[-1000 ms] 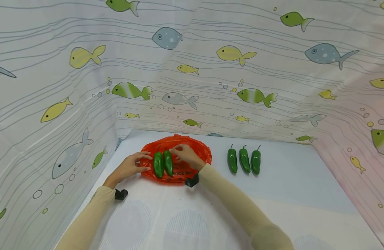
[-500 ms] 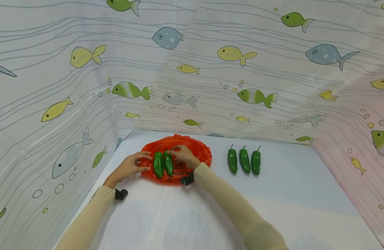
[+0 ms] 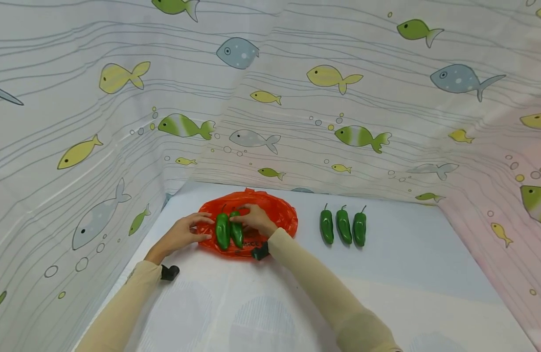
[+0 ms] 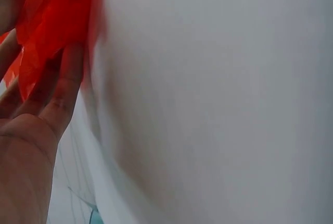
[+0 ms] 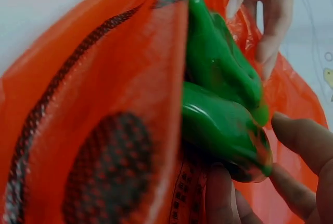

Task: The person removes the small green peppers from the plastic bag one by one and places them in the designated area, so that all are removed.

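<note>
Two glossy green peppers lie side by side on a red plastic bag [image 3: 277, 208]: the left pepper [image 3: 222, 232] and the right pepper [image 3: 237, 235]. My right hand [image 3: 258, 220] grips the upper end of the right pepper with thumb and fingers. In the right wrist view, its fingers [image 5: 304, 140] are around that pepper's end, and a fold of the bag hides the other end. My left hand [image 3: 182, 234] touches the bag's left edge, fingers spread, close to the left pepper. From the left wrist, red plastic [image 4: 57, 21] covers part of those fingers.
Three more green peppers [image 3: 343, 227] stand in a row on the white table [image 3: 411, 244], right of the bag. A fish-printed curtain [image 3: 297, 112] encloses the back and both sides. Black wrist cameras [image 3: 169, 273] sit at the cuffs.
My right hand has shifted left, its fingertips now over the top of the right pepper. My left hand stays at the bag's edge, and the three peppers at right keep their row.
</note>
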`<state>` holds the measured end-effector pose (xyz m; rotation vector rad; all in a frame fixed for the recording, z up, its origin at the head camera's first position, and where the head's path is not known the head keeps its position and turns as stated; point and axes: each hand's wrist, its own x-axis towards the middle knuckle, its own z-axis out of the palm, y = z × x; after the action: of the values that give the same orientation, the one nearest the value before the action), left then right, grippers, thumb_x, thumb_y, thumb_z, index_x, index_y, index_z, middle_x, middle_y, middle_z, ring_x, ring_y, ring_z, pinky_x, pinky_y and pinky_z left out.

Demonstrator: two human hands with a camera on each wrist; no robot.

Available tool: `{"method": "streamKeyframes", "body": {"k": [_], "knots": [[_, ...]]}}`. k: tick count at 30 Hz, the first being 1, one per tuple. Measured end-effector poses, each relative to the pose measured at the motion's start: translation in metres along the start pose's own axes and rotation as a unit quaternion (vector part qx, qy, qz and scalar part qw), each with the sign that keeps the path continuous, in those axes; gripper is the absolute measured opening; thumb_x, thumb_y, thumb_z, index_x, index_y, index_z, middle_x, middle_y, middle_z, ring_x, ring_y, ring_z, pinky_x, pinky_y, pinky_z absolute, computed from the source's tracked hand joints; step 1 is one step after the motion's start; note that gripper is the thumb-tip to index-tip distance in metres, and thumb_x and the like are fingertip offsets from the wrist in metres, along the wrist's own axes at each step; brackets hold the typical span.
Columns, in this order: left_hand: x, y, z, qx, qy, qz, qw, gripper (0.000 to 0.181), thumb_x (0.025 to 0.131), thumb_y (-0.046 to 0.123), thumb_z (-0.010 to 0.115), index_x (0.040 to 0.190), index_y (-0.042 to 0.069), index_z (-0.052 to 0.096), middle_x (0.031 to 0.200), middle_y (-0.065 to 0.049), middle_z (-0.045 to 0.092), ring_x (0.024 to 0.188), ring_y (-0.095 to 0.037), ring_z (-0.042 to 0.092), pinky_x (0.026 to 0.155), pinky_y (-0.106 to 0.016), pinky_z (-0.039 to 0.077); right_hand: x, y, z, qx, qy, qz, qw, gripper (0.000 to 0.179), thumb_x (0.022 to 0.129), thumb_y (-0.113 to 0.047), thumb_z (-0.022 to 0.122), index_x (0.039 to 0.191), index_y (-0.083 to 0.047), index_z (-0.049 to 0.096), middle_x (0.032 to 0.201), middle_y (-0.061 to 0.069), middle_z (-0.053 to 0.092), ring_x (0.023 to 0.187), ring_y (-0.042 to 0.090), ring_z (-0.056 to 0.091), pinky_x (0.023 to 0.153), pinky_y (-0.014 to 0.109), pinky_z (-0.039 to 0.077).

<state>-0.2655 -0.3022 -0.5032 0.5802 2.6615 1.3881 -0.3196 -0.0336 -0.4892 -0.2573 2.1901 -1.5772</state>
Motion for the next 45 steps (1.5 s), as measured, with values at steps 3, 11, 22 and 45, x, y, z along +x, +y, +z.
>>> {"method": "streamKeyframes", "body": {"k": [3, 11, 22, 45], "knots": [[0.000, -0.001, 0.000, 0.000, -0.002, 0.000, 1.0000, 0.038, 0.089, 0.015, 0.082, 0.124, 0.009, 0.070, 0.151, -0.015, 0.052, 0.145, -0.041, 0.037, 0.107, -0.062, 0.042, 0.002, 0.002, 0.004, -0.034, 0.003, -0.011, 0.9994, 0.063, 0.090, -0.028, 0.083, 0.143, -0.007, 0.057, 0.122, 0.008, 0.065, 0.090, 0.021, 0.067, 0.081, 0.037, 0.061], [0.000, -0.002, 0.000, 0.008, -0.001, 0.002, 1.0000, 0.039, 0.088, 0.017, 0.083, 0.124, 0.009, 0.071, 0.149, -0.016, 0.053, 0.145, -0.040, 0.037, 0.109, -0.062, 0.040, 0.006, 0.004, 0.010, -0.084, 0.006, -0.025, 0.9961, 0.058, 0.089, -0.027, 0.083, 0.141, -0.012, 0.061, 0.129, 0.008, 0.062, 0.101, 0.020, 0.061, 0.082, 0.032, 0.059], [0.000, 0.002, 0.000, -0.001, 0.001, -0.004, 1.0000, 0.038, 0.088, 0.015, 0.083, 0.124, 0.010, 0.071, 0.150, -0.013, 0.053, 0.146, -0.039, 0.036, 0.110, -0.062, 0.039, 0.009, 0.001, 0.011, -0.095, 0.039, -0.013, 0.9947, 0.046, 0.090, -0.022, 0.080, 0.132, -0.010, 0.063, 0.116, 0.008, 0.064, 0.094, 0.022, 0.063, 0.078, 0.035, 0.061], [-0.002, 0.002, -0.001, -0.002, 0.004, -0.012, 0.9999, 0.038, 0.087, 0.017, 0.084, 0.123, 0.012, 0.071, 0.151, -0.013, 0.053, 0.148, -0.039, 0.033, 0.110, -0.062, 0.040, 0.004, 0.000, -0.003, -0.007, 0.003, -0.015, 0.9999, 0.045, 0.092, -0.025, 0.080, 0.129, -0.004, 0.064, 0.113, 0.007, 0.067, 0.089, 0.021, 0.069, 0.074, 0.036, 0.062]]}}
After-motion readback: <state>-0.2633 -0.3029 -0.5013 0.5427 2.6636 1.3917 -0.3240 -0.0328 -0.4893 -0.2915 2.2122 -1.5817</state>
